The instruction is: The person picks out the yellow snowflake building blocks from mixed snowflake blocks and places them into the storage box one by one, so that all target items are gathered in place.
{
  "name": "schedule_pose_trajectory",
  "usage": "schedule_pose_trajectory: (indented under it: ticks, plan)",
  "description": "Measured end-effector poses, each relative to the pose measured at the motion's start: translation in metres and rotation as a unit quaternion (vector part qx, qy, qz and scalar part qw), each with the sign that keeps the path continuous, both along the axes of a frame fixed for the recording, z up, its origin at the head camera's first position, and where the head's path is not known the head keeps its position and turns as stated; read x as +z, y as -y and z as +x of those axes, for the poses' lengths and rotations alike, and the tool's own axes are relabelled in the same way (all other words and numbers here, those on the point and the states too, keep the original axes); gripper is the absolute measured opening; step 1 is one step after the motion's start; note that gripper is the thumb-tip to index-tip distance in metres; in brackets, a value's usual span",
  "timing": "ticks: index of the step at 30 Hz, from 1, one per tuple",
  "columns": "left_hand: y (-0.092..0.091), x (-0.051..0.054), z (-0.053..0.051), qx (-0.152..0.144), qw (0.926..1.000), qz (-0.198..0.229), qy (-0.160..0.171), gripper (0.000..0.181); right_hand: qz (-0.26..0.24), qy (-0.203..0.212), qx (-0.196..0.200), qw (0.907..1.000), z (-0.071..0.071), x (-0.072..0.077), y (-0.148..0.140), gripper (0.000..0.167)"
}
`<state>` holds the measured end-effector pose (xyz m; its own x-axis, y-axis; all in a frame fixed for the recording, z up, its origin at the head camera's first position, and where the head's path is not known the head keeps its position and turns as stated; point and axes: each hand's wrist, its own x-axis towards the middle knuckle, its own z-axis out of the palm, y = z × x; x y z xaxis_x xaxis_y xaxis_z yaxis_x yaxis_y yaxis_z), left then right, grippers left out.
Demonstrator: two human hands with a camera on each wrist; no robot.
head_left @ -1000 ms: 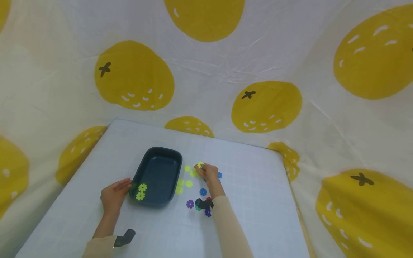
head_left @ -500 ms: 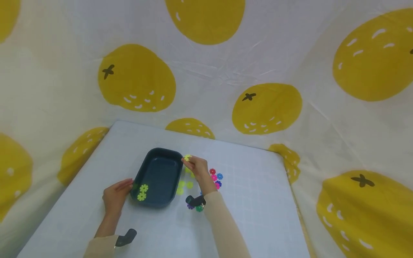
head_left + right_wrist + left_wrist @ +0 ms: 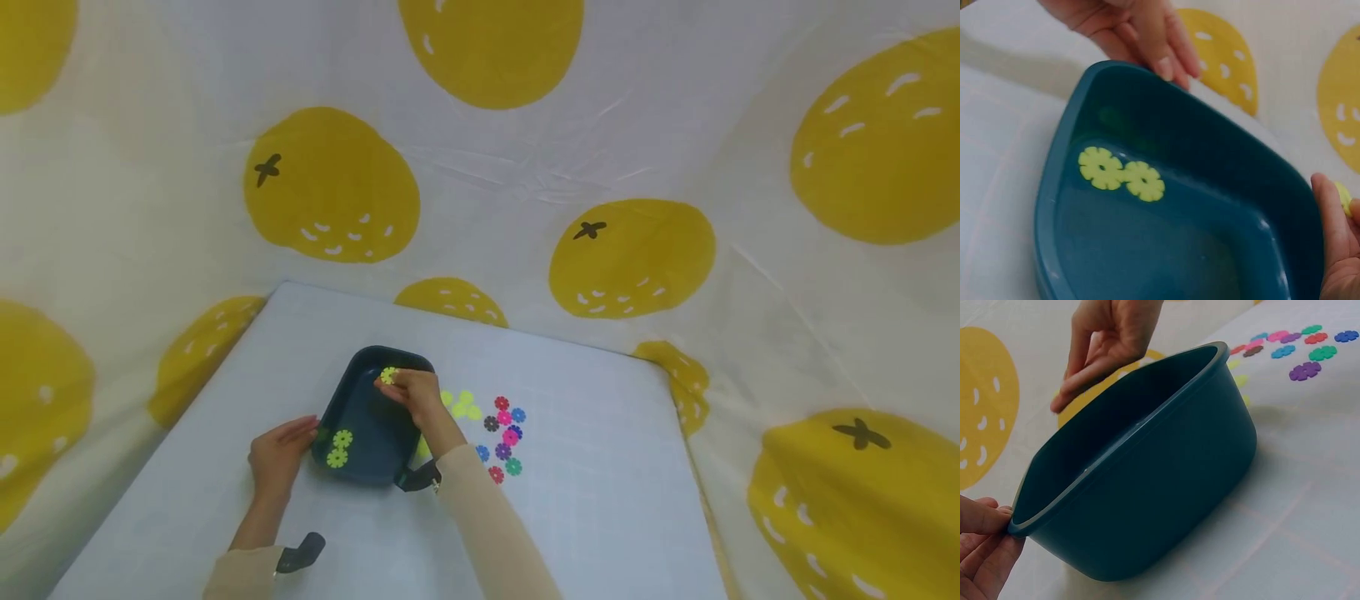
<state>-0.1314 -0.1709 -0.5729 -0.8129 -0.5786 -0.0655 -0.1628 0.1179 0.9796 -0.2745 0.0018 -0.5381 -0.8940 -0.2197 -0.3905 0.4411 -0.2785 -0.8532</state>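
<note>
A dark teal plastic basin (image 3: 1166,494) stands on the table. My left hand (image 3: 277,457) pinches its near left rim between thumb and fingers, plainly seen in the left wrist view. Over the basin's far part, my right hand (image 3: 417,393) pinches a yellow-green snowflake disc (image 3: 388,375); in the right wrist view only a sliver of this disc shows behind the fingers. Two more yellow-green snowflake discs (image 3: 1100,167) lie side by side on the basin floor near the left hand.
Right of the basin are several yellow-green discs (image 3: 466,406), partly hidden by the right arm. Further right lie several red, pink, blue, purple, green and dark discs (image 3: 512,467). A cloth with yellow fruit prints (image 3: 633,258) hangs behind the white table (image 3: 600,500).
The right hand has carried the yellow-green disc leftward from the table over the basin's rim to above its inside. The left hand keeps its hold on the rim.
</note>
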Motion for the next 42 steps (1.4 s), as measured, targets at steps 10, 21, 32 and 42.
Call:
schedule_pose_trajectory:
  ticks: [10,21,32,42]
  plan:
    - [-0.002,0.005,-0.001,-0.006,0.9992,0.01,0.037,0.029,0.085,0.0,0.034,0.9958,0.012,-0.018,0.022,0.03]
    - [-0.002,0.001,0.001,-0.014,0.9991,-0.007,0.04,0.028,0.141,0.01,0.031,0.9894,0.027,-0.034,0.033,0.023]
    - [-0.002,-0.005,0.0,-0.003,0.9993,0.002,0.038,0.027,0.236,-0.038,0.032,0.9704,0.033,-0.042,0.05,0.011]
    - [-0.001,0.002,0.0,-0.003,0.9993,-0.001,0.037,0.029,0.369,-0.117,0.029,0.9217,0.034,-0.043,0.059,0.006]
